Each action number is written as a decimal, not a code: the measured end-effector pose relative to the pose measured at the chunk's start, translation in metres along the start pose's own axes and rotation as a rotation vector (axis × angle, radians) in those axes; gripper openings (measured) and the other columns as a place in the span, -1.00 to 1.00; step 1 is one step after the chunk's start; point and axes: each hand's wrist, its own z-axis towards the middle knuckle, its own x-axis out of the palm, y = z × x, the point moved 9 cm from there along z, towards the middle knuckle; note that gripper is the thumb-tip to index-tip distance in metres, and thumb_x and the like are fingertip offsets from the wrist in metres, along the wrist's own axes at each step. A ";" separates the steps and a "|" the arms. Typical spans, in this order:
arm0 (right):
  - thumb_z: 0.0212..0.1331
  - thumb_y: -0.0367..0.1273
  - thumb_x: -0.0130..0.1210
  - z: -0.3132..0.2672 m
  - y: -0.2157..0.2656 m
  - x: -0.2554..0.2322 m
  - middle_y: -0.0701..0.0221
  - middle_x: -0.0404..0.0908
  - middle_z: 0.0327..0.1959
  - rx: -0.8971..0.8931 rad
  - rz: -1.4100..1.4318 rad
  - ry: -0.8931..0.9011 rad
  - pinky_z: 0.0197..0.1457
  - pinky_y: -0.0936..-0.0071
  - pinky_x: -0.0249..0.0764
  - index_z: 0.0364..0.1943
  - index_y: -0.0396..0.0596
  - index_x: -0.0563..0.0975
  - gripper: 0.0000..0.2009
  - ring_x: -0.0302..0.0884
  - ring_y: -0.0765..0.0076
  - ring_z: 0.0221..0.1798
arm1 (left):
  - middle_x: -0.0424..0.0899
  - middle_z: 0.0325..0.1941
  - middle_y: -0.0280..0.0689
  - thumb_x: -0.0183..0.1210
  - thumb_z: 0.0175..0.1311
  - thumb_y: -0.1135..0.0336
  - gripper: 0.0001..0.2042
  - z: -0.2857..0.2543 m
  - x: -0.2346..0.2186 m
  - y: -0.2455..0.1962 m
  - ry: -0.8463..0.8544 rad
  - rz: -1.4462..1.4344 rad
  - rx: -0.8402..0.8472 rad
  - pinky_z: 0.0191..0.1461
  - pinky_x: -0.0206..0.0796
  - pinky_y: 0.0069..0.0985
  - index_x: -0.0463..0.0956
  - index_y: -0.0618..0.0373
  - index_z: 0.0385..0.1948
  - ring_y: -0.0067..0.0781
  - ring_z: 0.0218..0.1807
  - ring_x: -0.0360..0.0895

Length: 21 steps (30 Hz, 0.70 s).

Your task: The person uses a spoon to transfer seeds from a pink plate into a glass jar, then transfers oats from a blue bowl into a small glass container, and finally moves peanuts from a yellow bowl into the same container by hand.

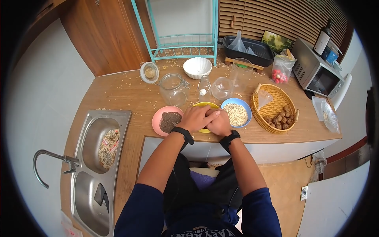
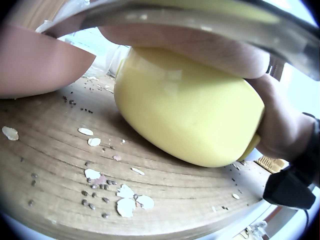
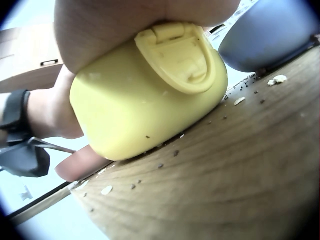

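My left hand (image 1: 197, 118) and right hand (image 1: 218, 122) meet over a yellow bowl (image 1: 205, 104), fingers of one overlapping the other. In the left wrist view the palm lies along the top of the smooth yellow side. A hinged yellow flap shows under the hand in the right wrist view. Whether anything lies between the palms I cannot tell. Left of the yellow bowl is a pink bowl (image 1: 156, 122) of small dark seeds (image 1: 170, 119). To its right stands a blue bowl (image 1: 249, 112) of oat flakes (image 1: 235, 114).
A wicker basket (image 1: 272, 87) with several walnuts (image 1: 282, 118) stands right. Behind are an open clip-top jar (image 1: 171, 91), a white fluted bowl (image 1: 197, 68) and clear glassware (image 1: 222, 87). A steel sink (image 1: 126, 118) is left. Loose flakes and seeds dot the counter (image 2: 55, 165).
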 end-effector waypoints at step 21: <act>0.08 -0.29 0.23 -0.001 -0.006 0.002 0.24 0.73 -0.39 0.015 -0.038 -0.013 -0.12 0.04 0.52 -0.42 0.00 0.69 -0.88 0.65 -0.08 -0.29 | 0.73 -0.27 -0.01 -0.02 0.49 -0.27 -0.41 0.000 -0.003 -0.003 -0.107 -0.005 0.058 -0.04 0.41 -0.03 0.63 0.18 -0.25 0.15 -0.13 0.65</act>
